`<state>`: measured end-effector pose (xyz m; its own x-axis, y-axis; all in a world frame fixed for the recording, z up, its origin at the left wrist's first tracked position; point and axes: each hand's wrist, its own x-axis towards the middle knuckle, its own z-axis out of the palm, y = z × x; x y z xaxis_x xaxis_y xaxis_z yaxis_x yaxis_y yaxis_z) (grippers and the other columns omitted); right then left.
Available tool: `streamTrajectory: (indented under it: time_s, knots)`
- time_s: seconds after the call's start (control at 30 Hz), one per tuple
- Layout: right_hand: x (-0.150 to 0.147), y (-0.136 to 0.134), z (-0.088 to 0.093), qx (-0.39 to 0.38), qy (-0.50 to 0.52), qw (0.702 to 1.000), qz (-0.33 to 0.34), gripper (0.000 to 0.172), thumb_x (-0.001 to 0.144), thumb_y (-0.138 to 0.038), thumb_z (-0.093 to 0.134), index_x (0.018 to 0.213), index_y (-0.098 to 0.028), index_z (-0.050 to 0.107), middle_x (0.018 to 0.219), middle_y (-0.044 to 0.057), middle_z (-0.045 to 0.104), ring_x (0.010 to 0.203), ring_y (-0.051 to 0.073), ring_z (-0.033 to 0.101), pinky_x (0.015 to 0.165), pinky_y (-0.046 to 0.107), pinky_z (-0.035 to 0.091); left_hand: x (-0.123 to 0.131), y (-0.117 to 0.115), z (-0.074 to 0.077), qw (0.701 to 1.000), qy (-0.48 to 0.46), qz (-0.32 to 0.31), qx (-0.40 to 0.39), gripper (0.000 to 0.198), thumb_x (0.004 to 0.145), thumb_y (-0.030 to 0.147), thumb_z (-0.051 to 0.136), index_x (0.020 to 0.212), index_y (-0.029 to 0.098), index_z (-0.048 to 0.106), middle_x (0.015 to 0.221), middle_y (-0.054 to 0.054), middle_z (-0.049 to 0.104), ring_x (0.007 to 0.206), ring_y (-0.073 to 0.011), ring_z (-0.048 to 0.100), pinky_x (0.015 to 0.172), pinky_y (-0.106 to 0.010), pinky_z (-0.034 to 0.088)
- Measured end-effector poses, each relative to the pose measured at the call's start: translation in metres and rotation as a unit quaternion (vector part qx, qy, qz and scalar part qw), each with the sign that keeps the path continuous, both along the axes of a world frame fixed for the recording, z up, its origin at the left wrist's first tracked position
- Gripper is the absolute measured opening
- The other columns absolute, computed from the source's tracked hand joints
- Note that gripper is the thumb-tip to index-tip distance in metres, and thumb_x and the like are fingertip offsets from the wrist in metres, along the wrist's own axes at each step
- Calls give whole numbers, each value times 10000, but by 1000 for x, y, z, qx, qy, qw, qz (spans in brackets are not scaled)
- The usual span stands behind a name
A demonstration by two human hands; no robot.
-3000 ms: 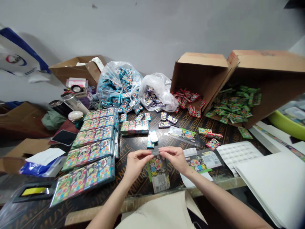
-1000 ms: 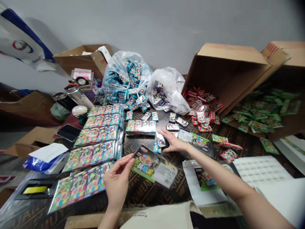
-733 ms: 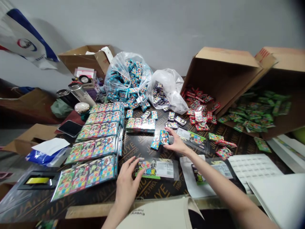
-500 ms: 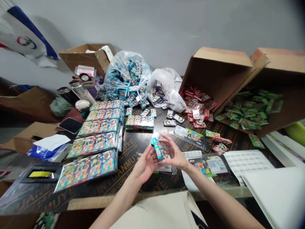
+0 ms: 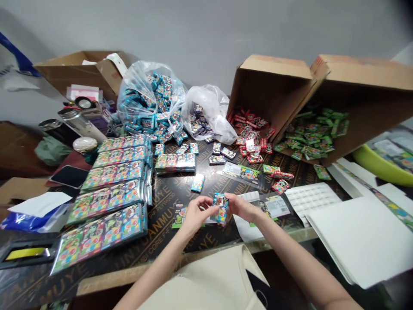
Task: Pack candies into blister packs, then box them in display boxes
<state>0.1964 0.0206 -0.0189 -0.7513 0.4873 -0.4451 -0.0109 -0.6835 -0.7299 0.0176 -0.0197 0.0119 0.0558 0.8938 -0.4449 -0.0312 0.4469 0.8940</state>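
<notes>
My left hand [image 5: 197,214] and my right hand [image 5: 239,206] meet in front of me, pinching a small blue candy pack [image 5: 220,208] between their fingers. A second blue pack [image 5: 198,183] lies flat on the black plywood table [image 5: 164,215], just beyond my hands. Under my left hand, a printed packaging sheet [image 5: 179,218] is mostly hidden. Near my right hand lies another printed sheet in clear film [image 5: 274,206]. Long stacks of colourful printed sheets [image 5: 109,200] fill the table to my left.
Two plastic bags [image 5: 150,99] of blue and purple packs stand at the back. Tipped cardboard boxes [image 5: 274,86] spill red and green packs onto the table. White sheets [image 5: 358,237] lie at the right, with a green basin [image 5: 377,165] beyond them.
My hands have come together from their separate positions and now hold one blue pack. Another blue pack lies on the table. The printed sheet has shifted beneath my hands, and the view has turned slightly.
</notes>
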Motion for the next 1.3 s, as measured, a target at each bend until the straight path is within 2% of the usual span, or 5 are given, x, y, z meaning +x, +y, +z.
streamTrajectory:
  time_s: [0.37, 0.53, 0.67, 1.1, 1.3]
  knots:
    - [15, -8, 18, 571, -202, 793, -69, 660, 603, -287, 676, 1216, -241, 438, 1214, 70, 480, 1165, 240, 406, 994, 396, 294, -9, 5, -28, 995, 52, -84, 3, 392, 705, 497, 578, 834, 135, 654, 720, -42, 639, 645, -138, 560, 619, -249, 418]
    - [41, -5, -3, 586, -326, 734, -107, 627, 610, -283, 657, 1193, -229, 430, 1158, 80, 511, 1110, 268, 440, 949, 439, 295, -19, -5, -46, 858, 335, -313, 234, 919, 463, 457, 757, 1283, 240, 404, 1284, -110, 454, 1191, -310, 372, 1026, -502, 166]
    - [45, -13, -12, 597, -336, 727, -52, 670, 619, -339, 680, 1222, -242, 406, 1182, 79, 510, 1120, 276, 433, 966, 460, 238, -24, -13, -51, 808, 427, -312, 260, 946, 536, 335, 713, 1357, 215, 258, 1196, -108, 487, 1124, -273, 425, 1032, -483, 169]
    - [10, -17, -12, 567, -241, 785, -65, 971, 561, -523, 712, 1347, -224, 226, 1309, 120, 423, 1254, 275, 315, 1030, 459, 153, -42, -14, -32, 855, 391, -237, 244, 1046, 573, 342, 690, 1393, 214, 53, 1237, -95, 465, 1151, -271, 422, 1038, -477, 190]
    - [-16, 20, -20, 587, -255, 767, -44, 502, 793, -388, 538, 1263, -277, 400, 1122, 60, 587, 1092, 227, 482, 1011, 458, 163, -49, -12, -35, 866, 403, -196, 220, 1025, 591, 313, 680, 1398, 203, 58, 1190, -100, 483, 1094, -269, 445, 956, -424, 311]
